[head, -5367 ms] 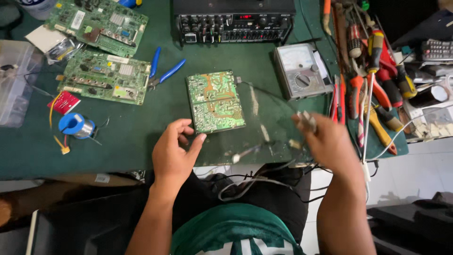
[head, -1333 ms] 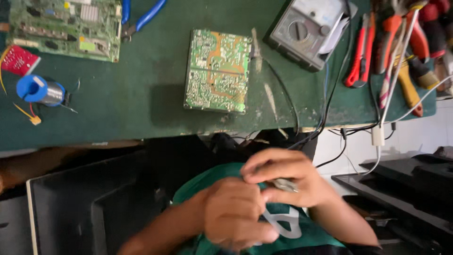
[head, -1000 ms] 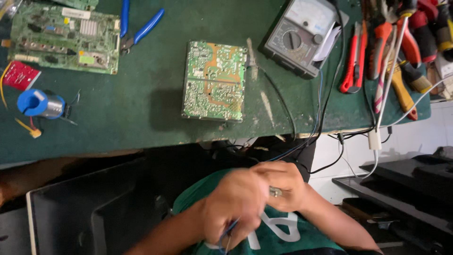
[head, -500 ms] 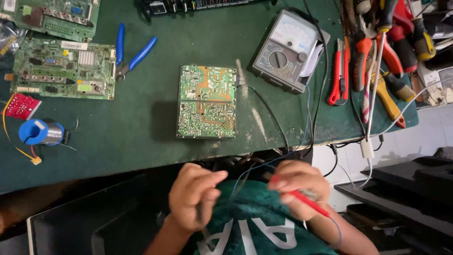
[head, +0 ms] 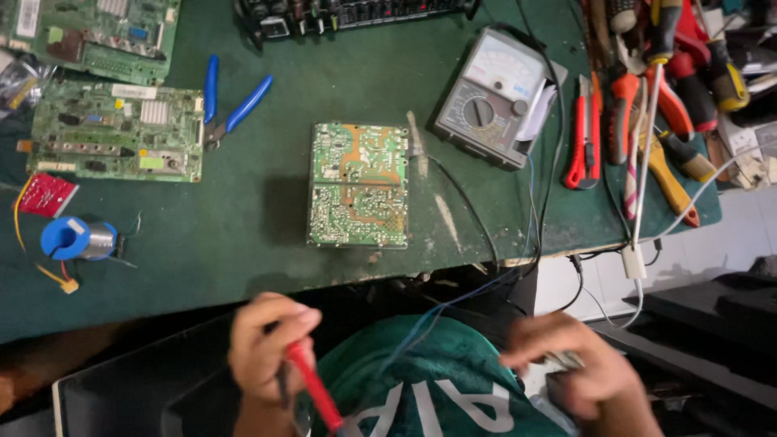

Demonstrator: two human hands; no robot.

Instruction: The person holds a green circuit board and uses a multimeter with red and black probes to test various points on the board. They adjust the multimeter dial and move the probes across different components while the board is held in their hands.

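Half a second ago the red probe was in my right hand; now it sits in my left hand (head: 271,348), and both hands have moved apart, one to each side of my green shirt (head: 437,380). The red probe (head: 314,392) points down and to the right from my left fist, below the edge of the bench (head: 202,259). My left fingers (head: 291,320) are curled and pressed around its upper end, with the thumb on top.

My right hand (head: 579,372) is low on the right side, also off the bench. It is blurred by motion, so I can only say that the fingers seem bent around something small and pale; what it is I cannot tell. It may be the other probe, but I would not claim this.

On the bench, the green circuit board (head: 358,184) lies flat in the middle with its solder side up, well apart from both hands. The analog multimeter (head: 495,97) stands just beside it on the upper right, and thin wires (head: 477,226) run from there over the bench edge toward my lap. At the left are a second board (head: 113,129), the blue-handled pliers (head: 231,101) and a blue solder spool (head: 77,239).

As I judge it, the probes are now sorted into two hands, so the measuring on the board can come next; no probe touches it yet.
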